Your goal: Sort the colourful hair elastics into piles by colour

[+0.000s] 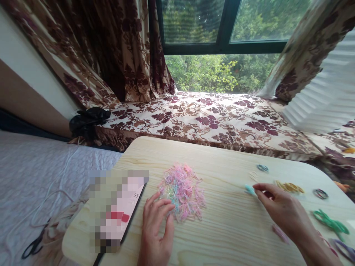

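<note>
A loose pile of small pastel elastic bands (pixel 185 192), mostly pink and lilac with some blue, lies mid-table. At its near left edge, my left hand (pixel 156 231) rests with fingers apart, fingertips touching the bands. My right hand (pixel 283 208) reaches over the right part of the table, thumb and forefinger pinched at a small bunch of turquoise elastic bands (pixel 250 190). Close by lie a few pale bands (pixel 253 175), a grey-blue bunch (pixel 262 168) and a yellow bunch (pixel 290 187). A pink bunch (pixel 280 234) is partly beside the right wrist.
Further right are a dark band bunch (pixel 321 193), green bands (pixel 331 222) and purple bands (pixel 345 249). A phone (pixel 122 218), partly blurred, stands left with a cable. The wooden table (pixel 222 159) meets a flowered window seat (pixel 208 118); scissors (pixel 34 246) lie left.
</note>
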A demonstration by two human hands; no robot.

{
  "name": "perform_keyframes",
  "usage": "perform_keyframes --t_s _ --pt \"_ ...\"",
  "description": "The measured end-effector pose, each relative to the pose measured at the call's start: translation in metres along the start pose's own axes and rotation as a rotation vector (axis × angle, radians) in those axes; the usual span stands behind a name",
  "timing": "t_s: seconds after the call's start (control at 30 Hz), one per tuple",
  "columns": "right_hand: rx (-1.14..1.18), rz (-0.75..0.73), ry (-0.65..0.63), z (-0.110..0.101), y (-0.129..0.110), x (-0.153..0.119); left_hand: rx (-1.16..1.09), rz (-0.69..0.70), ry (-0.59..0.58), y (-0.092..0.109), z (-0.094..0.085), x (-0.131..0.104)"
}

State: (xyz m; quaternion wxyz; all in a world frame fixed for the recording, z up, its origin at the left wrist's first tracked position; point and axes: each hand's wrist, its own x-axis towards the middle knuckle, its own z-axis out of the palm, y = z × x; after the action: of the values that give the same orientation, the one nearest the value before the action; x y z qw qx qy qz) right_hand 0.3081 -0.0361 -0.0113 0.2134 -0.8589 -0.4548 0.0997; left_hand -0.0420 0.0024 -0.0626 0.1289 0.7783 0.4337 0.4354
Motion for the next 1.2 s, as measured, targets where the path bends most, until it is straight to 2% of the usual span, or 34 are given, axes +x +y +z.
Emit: perform_keyframes --t_s 0.2,0.33,0.5,0.63,0.77,1.0,1.2 --pt "-0.049 -0.024 0.007 -0.002 -0.011 -0.002 -0.027 -0.031 0.027 0.007 -0.001 0.004" --pt "-0.062 -0.035 0.028 -0.011 -0.018 -0.006 -0.046 -0.055 0.036 0.01 0.0 0.005" --pt "-0.045 -0.152 0.075 -0.018 -0.027 -0.02 -0.05 -0.091 0.011 0.012 -0.001 0.005" --pt "-0.026 -0.328 0.035 -0.003 -0.033 -0.037 -0.066 -0.128 -0.02 0.013 -0.002 0.005" --pt "0.052 -0.48 -0.06 0.018 -0.048 -0.054 -0.081 -0.157 -0.027 0.015 -0.004 0.006" --pt "0.111 -0.539 -0.191 0.048 -0.072 -0.076 -0.131 -0.22 -0.009 0.016 -0.007 0.006" --pt "0.153 -0.544 -0.278 0.055 -0.083 -0.083 -0.162 -0.265 0.014 0.017 -0.006 0.006"
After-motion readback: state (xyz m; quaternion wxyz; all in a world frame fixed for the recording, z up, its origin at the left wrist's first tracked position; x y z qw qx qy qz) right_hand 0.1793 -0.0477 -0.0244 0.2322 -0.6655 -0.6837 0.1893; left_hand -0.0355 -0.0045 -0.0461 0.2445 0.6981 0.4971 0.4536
